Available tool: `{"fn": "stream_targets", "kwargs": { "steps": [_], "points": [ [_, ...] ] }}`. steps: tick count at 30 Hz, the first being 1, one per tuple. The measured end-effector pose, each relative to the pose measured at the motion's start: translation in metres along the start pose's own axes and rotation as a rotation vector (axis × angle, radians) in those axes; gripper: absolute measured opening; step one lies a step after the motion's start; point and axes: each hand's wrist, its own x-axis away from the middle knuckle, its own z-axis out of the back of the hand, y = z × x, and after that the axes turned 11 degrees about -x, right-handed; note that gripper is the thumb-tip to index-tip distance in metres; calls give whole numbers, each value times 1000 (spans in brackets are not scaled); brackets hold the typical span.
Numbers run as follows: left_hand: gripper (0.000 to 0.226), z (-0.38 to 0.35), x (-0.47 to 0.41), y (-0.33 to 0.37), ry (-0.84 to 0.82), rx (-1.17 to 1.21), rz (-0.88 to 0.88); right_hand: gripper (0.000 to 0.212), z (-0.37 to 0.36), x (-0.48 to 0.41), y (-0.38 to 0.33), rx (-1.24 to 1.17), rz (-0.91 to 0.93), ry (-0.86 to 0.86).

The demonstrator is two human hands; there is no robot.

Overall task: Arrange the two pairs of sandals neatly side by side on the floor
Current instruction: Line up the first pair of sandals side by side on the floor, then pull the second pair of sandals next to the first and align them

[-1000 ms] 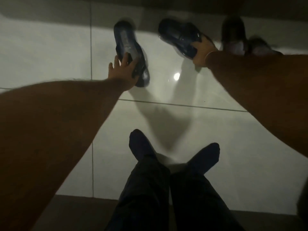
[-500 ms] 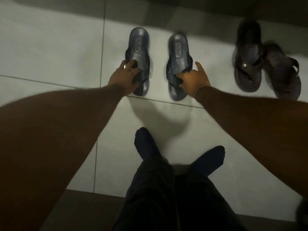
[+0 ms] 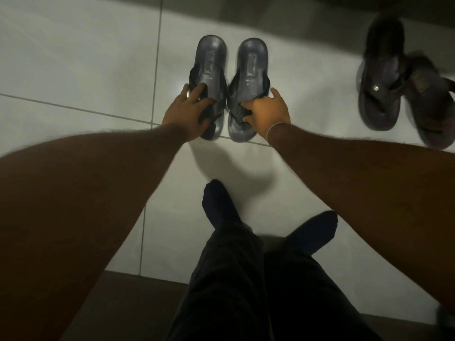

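Observation:
Two dark blue sandals lie side by side on the pale tiled floor, heels pointing away from me, nearly touching. My left hand (image 3: 189,112) grips the straps of the left blue sandal (image 3: 210,60). My right hand (image 3: 267,110) grips the straps of the right blue sandal (image 3: 251,62). At the far right lies a dark brown pair: one brown sandal (image 3: 380,77) lies straight, and the other brown sandal (image 3: 428,99) lies askew, overlapping its right side.
My two legs in dark trousers and dark socks (image 3: 221,205) stretch across the floor (image 3: 73,57) below the sandals. A dark strip (image 3: 118,299) borders the tiles at the bottom, and shadow covers the top edge.
Both hands have turned the blue sandals from skewed angles to parallel and slid them together until they almost touch. The brown pair has not moved.

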Motion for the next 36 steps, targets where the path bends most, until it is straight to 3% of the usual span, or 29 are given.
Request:
{"fn": "stream_targets", "kwargs": {
  "steps": [17,26,30,36],
  "points": [
    [74,10,-14,-2,-31,17,-19,36,-2,-4,-7,-43,-60,65],
    [83,9,-13,-1,-39,-72,-19,49,3,4,-10,-32,-60,32],
    [90,6,3,16,84,-148,6,66,5,29,3,-71,-58,154],
    [100,-6,26,85,202,-204,-132,62,12,91,104,-80,-170,400]
  ]
}}
